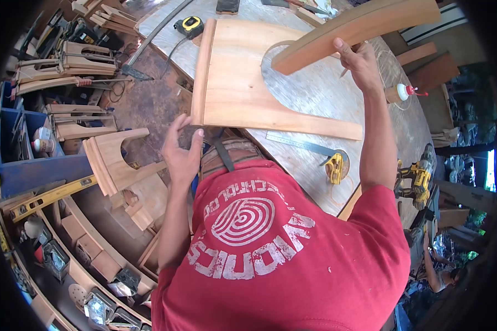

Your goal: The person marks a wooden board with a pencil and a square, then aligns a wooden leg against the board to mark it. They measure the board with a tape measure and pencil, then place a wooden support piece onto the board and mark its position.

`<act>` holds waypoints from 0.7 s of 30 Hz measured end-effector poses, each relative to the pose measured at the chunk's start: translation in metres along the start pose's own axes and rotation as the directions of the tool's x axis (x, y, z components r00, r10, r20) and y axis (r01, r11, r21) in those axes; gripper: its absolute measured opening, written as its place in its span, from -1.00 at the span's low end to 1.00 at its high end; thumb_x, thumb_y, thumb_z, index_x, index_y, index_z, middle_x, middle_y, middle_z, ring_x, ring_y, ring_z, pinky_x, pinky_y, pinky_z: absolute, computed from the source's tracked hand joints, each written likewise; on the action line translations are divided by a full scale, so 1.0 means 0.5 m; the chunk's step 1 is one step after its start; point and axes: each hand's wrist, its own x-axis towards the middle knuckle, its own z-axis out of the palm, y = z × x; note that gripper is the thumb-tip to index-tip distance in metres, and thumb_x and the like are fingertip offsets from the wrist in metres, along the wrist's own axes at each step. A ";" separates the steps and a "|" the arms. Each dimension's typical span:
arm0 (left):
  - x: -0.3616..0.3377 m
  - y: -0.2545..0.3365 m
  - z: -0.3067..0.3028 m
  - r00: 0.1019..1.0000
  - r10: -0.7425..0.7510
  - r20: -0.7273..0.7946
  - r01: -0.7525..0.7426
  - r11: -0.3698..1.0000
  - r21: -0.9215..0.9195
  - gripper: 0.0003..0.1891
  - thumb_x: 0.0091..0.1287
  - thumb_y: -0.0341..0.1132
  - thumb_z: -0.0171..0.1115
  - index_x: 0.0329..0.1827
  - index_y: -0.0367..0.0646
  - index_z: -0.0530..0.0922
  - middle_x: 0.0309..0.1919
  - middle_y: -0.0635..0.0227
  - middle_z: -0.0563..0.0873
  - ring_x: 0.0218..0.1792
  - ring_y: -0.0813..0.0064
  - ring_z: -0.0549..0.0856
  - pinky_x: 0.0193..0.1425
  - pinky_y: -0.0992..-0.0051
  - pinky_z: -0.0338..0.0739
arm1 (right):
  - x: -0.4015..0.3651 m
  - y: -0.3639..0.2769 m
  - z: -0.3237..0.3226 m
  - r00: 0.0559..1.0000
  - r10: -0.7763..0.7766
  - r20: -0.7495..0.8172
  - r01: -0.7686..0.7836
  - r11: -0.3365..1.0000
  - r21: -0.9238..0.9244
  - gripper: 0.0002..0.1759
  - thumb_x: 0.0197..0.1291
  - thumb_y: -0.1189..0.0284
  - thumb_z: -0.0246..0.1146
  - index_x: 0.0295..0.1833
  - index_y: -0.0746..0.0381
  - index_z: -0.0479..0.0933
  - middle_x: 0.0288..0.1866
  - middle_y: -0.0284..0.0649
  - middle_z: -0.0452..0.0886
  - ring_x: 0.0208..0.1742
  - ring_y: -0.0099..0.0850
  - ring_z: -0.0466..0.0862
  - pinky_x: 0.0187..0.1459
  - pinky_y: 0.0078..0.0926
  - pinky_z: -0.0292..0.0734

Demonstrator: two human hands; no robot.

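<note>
A curved wooden board [359,33] is raised above the work table, gripped near its middle by my right hand [363,63], thumb along its edge. A thin pencil-like stick [344,72] pokes out from under those fingers. Below lies a flat wooden panel [237,71] with a large arched cutout and a moulded strip [203,71] along its left end. My left hand [182,151] is at the strip's near corner, fingers and thumb apart, fingertips close to or touching the wood; exact contact cannot be made out.
On the table [315,160] are a yellow combination square [336,165], a tape measure [189,26] and a glue bottle [398,92]. A yellow drill [421,176] is at the right. Similar wooden frames [113,157] and a spirit level [52,198] stand left. Another person [439,276] is far right.
</note>
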 end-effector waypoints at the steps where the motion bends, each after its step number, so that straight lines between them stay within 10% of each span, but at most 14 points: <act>1: 0.014 0.000 0.005 0.999 0.012 0.038 -0.013 1.000 0.012 -0.51 0.33 -0.44 0.44 0.32 -0.38 0.56 0.09 0.03 0.79 0.17 0.20 0.76 0.35 0.25 0.58 | 0.017 0.006 0.013 0.999 -0.026 -0.019 0.026 1.000 0.005 -0.28 0.15 -0.07 0.56 0.06 0.41 0.67 -0.19 -0.11 0.73 -0.23 -0.43 0.67 -0.28 -0.46 0.53; 6: 0.113 0.017 0.033 0.963 0.137 0.232 -0.162 0.982 0.093 -0.50 0.31 -0.42 0.44 0.32 -0.31 0.57 0.09 0.06 0.80 0.15 0.09 0.75 0.30 0.23 0.59 | 0.077 -0.043 0.073 0.985 -0.173 -0.011 0.172 0.981 -0.085 -0.34 0.20 0.05 0.53 0.19 0.38 0.66 0.25 0.06 0.71 0.25 -0.18 0.69 0.31 -0.17 0.51; 9: 0.202 0.005 0.072 0.917 0.227 0.327 -0.269 0.959 0.088 -0.48 0.30 -0.41 0.44 0.34 -0.26 0.55 0.08 0.10 0.80 0.16 0.02 0.72 0.31 0.17 0.58 | 0.158 -0.026 0.104 0.935 -0.355 -0.005 0.354 0.934 -0.056 -0.31 0.21 -0.04 0.54 0.19 0.33 0.69 -0.11 -0.24 0.74 -0.33 -0.50 0.52 -0.19 -0.39 0.48; 15: 0.381 -0.035 0.210 0.848 0.283 0.448 -0.348 0.935 0.070 -0.43 0.27 -0.38 0.45 0.37 -0.25 0.53 0.15 0.13 0.76 0.25 0.01 0.66 0.40 0.15 0.52 | 0.271 -0.056 0.134 0.977 -0.183 0.106 0.193 0.976 -0.097 -0.29 0.18 0.01 0.54 0.26 0.33 0.66 0.19 -0.04 0.76 0.26 -0.19 0.69 0.35 -0.18 0.47; 21: 0.517 -0.078 0.329 0.818 0.367 0.443 -0.394 0.919 -0.034 -0.33 0.25 -0.38 0.47 0.44 -0.24 0.45 0.30 0.12 0.68 0.36 0.02 0.56 0.49 0.14 0.43 | 0.401 0.036 0.159 0.971 -0.169 0.166 0.184 0.979 -0.082 -0.26 0.17 0.00 0.55 0.29 0.31 0.63 0.22 -0.05 0.74 0.28 -0.19 0.68 0.35 -0.18 0.48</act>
